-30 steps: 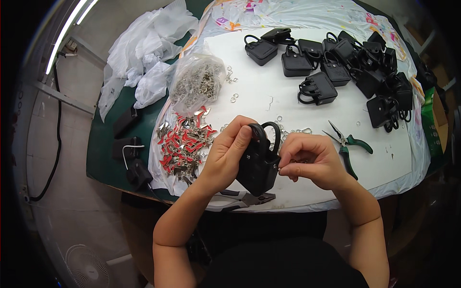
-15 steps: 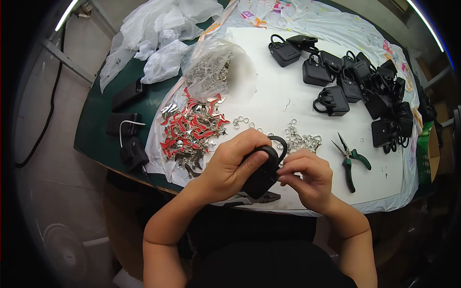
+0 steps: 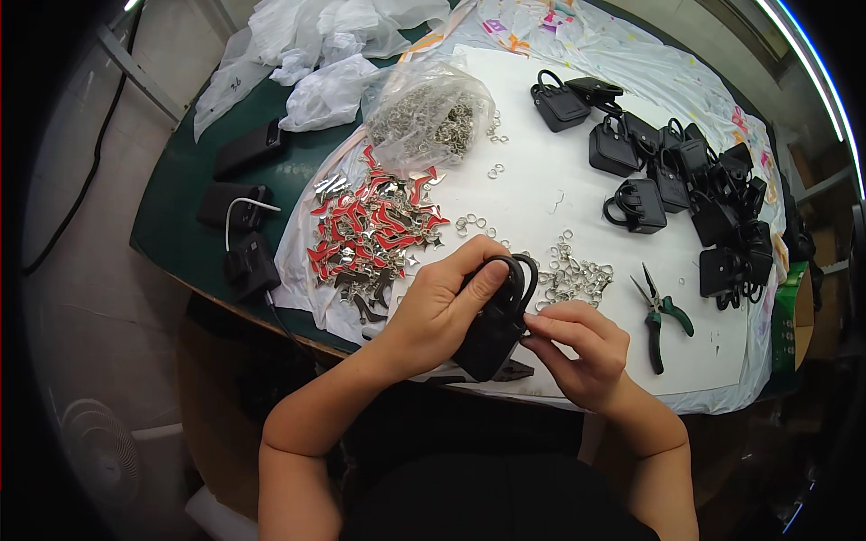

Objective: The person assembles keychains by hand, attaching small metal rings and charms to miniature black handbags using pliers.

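My left hand (image 3: 437, 311) is closed around a black miniature handbag (image 3: 487, 350), thumb on top near its two looped handles. My right hand (image 3: 585, 350) pinches at the bag's right side, just below the handles; whatever sits between those fingertips is too small to make out. Beyond my hands lies a loose heap of silver rings and clasps (image 3: 577, 278). To the left of it spreads a pile of red and silver high-heel shoe charms (image 3: 379, 221). Partly hidden beneath the held bag are dark-jawed pliers (image 3: 514, 371) at the table's near edge.
Green-handled needle-nose pliers (image 3: 663, 316) lie open at the right. Several black mini handbags (image 3: 672, 171) cluster at the far right. A clear bag of metal rings (image 3: 428, 117) stands at the back. Dark power banks (image 3: 248, 149) with a cable line the left side. A green box (image 3: 792, 316) stands beyond the right edge.
The view has shifted slightly, so the table appears a little to the right. The held bag is turned more upright, its handles showing more. Both hands keep their grip.
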`<state>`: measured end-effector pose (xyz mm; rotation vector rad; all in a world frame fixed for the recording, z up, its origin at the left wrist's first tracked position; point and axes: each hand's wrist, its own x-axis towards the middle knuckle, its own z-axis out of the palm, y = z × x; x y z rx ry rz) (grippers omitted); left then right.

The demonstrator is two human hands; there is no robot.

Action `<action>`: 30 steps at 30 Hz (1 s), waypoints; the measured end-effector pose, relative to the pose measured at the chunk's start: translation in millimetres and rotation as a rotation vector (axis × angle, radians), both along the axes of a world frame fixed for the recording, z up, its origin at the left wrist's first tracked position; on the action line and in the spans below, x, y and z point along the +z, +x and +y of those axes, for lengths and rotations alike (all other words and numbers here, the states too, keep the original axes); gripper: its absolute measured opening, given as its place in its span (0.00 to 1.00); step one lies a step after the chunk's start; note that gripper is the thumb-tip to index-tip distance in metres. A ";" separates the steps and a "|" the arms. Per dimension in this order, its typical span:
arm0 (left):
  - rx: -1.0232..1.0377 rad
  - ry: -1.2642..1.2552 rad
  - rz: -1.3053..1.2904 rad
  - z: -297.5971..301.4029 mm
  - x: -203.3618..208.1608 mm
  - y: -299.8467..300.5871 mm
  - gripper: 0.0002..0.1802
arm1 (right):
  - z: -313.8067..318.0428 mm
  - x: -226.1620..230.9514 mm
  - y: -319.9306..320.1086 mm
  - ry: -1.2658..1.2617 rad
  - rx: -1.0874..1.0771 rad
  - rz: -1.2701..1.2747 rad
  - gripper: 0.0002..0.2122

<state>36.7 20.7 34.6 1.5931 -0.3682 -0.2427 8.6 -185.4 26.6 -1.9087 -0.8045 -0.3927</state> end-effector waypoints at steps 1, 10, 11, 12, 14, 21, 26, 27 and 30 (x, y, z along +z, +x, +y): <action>-0.011 0.013 -0.002 -0.1 0.0 1.0 0.13 | -0.8 1.6 1.1 -0.013 -0.004 0.020 0.15; -0.045 0.068 -0.073 -2.5 2.2 0.7 0.13 | 2.7 -1.1 1.0 0.046 0.043 0.027 0.13; -0.029 0.056 -0.062 -3.3 2.6 -0.1 0.12 | 4.3 -2.9 0.8 0.080 0.036 0.031 0.13; 0.006 0.068 -0.131 -2.7 2.4 0.5 0.10 | 6.2 -4.9 0.8 0.113 0.027 0.034 0.13; 0.078 0.093 -0.269 0.0 2.2 2.4 0.08 | 8.3 -6.8 2.5 0.118 -0.011 -0.034 0.13; 0.069 0.254 -0.531 8.7 7.6 2.4 0.09 | 4.6 9.6 10.8 -0.213 -0.086 -0.303 0.10; 0.036 0.201 -0.810 11.4 -0.6 9.9 0.12 | 0.9 0.7 13.1 -0.098 -0.051 0.090 0.08; 0.057 0.184 -0.768 10.9 -4.7 9.5 0.12 | 1.4 0.6 13.4 -0.082 -0.028 0.136 0.09; 0.073 0.179 -0.687 11.1 -10.5 7.6 0.13 | 1.8 1.6 14.4 -0.098 0.019 0.167 0.09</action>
